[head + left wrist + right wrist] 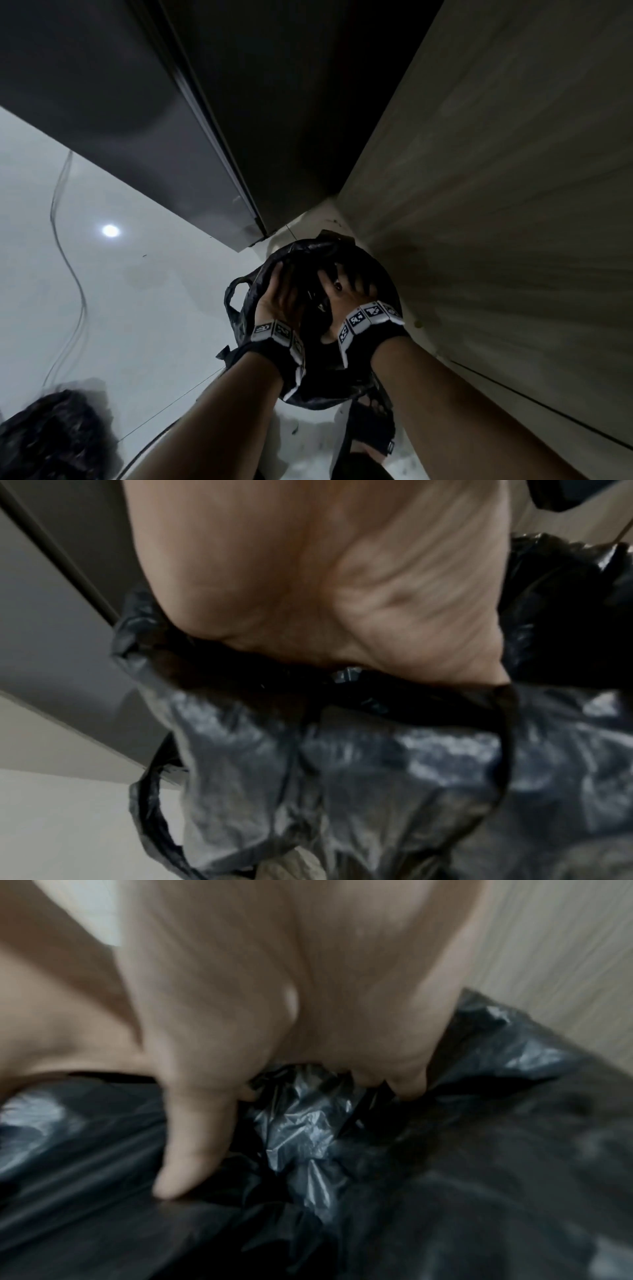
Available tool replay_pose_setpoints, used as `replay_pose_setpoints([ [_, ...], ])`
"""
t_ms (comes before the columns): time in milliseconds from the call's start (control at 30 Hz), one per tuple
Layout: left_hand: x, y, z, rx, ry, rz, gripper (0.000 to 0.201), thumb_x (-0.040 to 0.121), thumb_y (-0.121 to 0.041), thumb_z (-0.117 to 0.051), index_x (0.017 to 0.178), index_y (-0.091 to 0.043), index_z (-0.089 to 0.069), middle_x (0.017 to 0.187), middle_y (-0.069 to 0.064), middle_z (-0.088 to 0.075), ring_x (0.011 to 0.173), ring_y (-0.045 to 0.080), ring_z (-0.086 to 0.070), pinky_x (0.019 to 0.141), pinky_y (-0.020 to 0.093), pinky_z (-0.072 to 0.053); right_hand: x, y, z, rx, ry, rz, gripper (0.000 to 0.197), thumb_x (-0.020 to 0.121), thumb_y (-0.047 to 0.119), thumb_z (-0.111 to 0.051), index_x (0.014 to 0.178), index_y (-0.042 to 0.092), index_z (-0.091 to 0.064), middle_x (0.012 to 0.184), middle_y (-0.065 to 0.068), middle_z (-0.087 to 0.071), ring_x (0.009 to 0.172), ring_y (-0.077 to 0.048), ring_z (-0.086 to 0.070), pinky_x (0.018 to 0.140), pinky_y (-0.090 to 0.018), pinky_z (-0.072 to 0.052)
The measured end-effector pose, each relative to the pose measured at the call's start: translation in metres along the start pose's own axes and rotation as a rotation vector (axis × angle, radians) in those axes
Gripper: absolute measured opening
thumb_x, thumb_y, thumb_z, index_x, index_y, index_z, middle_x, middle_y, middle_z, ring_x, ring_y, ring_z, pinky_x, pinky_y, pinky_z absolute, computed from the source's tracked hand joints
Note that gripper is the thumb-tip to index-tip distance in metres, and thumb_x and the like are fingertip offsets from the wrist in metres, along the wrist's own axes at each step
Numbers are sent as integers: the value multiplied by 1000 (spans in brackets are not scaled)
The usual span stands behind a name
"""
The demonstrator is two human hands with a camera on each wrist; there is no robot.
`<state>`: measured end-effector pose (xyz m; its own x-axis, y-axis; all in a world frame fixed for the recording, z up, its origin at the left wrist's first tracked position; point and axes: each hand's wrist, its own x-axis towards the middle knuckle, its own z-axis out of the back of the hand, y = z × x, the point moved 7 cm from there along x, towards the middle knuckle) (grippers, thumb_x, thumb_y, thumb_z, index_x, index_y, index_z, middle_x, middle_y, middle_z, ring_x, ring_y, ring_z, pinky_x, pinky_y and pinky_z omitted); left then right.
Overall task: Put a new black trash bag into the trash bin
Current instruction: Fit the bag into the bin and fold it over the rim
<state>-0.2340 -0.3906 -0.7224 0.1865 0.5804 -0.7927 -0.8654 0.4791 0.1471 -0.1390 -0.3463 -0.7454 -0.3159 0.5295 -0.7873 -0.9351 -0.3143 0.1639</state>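
In the corner between the dark cabinet [171,102] and the pale wood-grain panel [496,171], your left hand [275,296] and right hand [346,287] both reach into the black trash bag [298,253], which is draped over the trash bin [390,284]. Your left hand's fingers are hidden inside the bag, so their grip cannot be told; your right hand's fingers [192,1137] press spread into crumpled plastic. The wristband markers [363,317] show only blocky codes, no readable text.
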Motion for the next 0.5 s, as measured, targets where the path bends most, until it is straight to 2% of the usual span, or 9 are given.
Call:
replay_pose_setpoints([
  [33, 0, -2, -4, -2, 8, -12, 112, 70, -83, -31, 148, -18, 17, 159, 13, 21, 142, 42, 25, 111, 65, 17, 1, -1, -4, -16, 6, 12, 112, 71, 49, -71, 147, 37, 9, 160, -8, 11, 145, -41, 6, 115, -59, -5],
  [100, 1, -2, -9, -61, 8, -47, 126, 56, -91, -36, 149, -21, 13, 159, 10, 19, 143, 39, 25, 110, 65, 20, -3, 1, -5, -13, 21, 53, 118, 66, 50, -74, 146, 38, 12, 159, -9, 10, 145, -40, 7, 116, -58, -4],
  [167, 2, 5, 0, -192, -86, -60, 131, 48, -93, -39, 150, -20, -4, 161, 10, 2, 147, 35, 14, 112, 62, 20, -14, 7, 10, 68, -51, 111, 108, 69, 42, -72, 148, 34, 1, 157, -11, -9, 144, -40, -8, 117, -53, -14],
  [200, -2, 9, 11, -285, -165, -68, 121, 53, -88, -42, 148, -17, -17, 159, 11, -13, 148, 33, 1, 116, 59, 14, -23, 9, 24, 114, -152, 139, 93, 74, 35, -67, 148, 29, -10, 152, -11, -23, 141, -39, -20, 115, -49, -22],
  [267, -21, 24, 43, -461, -399, -41, 79, 68, -63, -51, 132, -17, -43, 138, 10, -45, 137, 34, -34, 118, 47, -7, -49, 3, 55, 174, -414, 134, 63, 78, 22, -56, 138, 22, -37, 137, -11, -44, 127, -35, -41, 105, -43, -36],
  [300, -33, 35, 55, -507, -524, 17, 61, 70, -48, -55, 124, -20, -50, 125, 8, -54, 123, 35, -47, 111, 43, -20, -62, -5, 66, 218, -525, 87, 56, 76, 17, -54, 131, 19, -45, 130, -12, -50, 119, -35, -47, 98, -43, -41],
  [333, -44, 48, 61, -556, -600, 99, 52, 70, -38, -58, 119, -22, -53, 116, 8, -57, 110, 35, -54, 101, 42, -32, -76, -15, 73, 277, -604, 17, 53, 74, 14, -53, 127, 17, -49, 124, -13, -52, 112, -37, -51, 93, -43, -44],
  [400, -62, 69, 53, -698, -581, 258, 53, 73, -28, -58, 125, -22, -48, 114, 9, -55, 99, 35, -55, 86, 44, -45, -95, -42, 68, 414, -625, -175, 57, 75, 10, -54, 131, 17, -45, 128, -16, -50, 114, -38, -50, 93, -44, -44],
  [500, -75, 76, 16, -924, -378, 341, 66, 79, -25, -54, 140, -28, -29, 124, 11, -47, 109, 37, -52, 85, 45, -48, -104, -73, 27, 750, -364, -426, 71, 85, 13, -56, 145, 30, -24, 147, -10, -35, 130, -33, -42, 103, -40, -43],
])
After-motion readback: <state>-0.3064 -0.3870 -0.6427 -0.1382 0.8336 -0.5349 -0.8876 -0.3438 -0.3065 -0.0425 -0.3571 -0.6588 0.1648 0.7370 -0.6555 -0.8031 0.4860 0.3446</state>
